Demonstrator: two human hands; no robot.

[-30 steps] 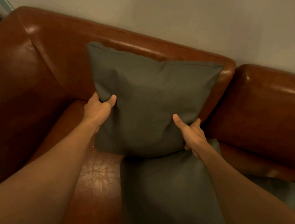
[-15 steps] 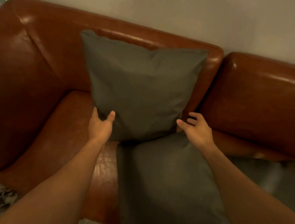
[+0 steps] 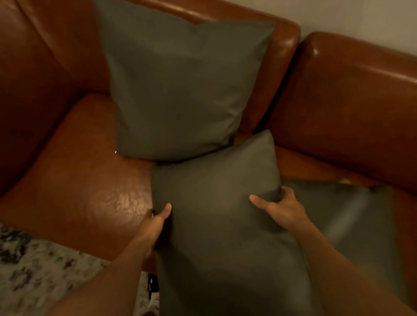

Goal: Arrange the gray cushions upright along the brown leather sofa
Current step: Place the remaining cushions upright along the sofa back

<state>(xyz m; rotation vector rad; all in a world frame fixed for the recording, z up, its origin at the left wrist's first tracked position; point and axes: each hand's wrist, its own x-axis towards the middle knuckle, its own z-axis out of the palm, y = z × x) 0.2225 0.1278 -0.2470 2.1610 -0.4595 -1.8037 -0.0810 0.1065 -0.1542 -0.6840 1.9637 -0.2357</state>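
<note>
One gray cushion (image 3: 175, 80) stands upright against the left backrest of the brown leather sofa (image 3: 366, 103). A second gray cushion (image 3: 225, 228) lies tilted across the seat's front edge. My left hand (image 3: 154, 226) grips its left edge with the thumb on top. My right hand (image 3: 278, 208) grips its right edge, fingers curled behind the fabric. A third gray cushion (image 3: 356, 228) lies flat on the right seat, partly behind my right arm.
A patterned gray rug (image 3: 12, 270) covers the floor in front of the sofa. The sofa's left armrest (image 3: 15, 76) rises at the left. The leather seat (image 3: 88, 182) shows bare left of the held cushion. A pale wall runs behind the backrest.
Both hands left the upright cushion and dropped back to the second cushion, taking hold of its two side edges. The view pulled back and down, showing the rug.
</note>
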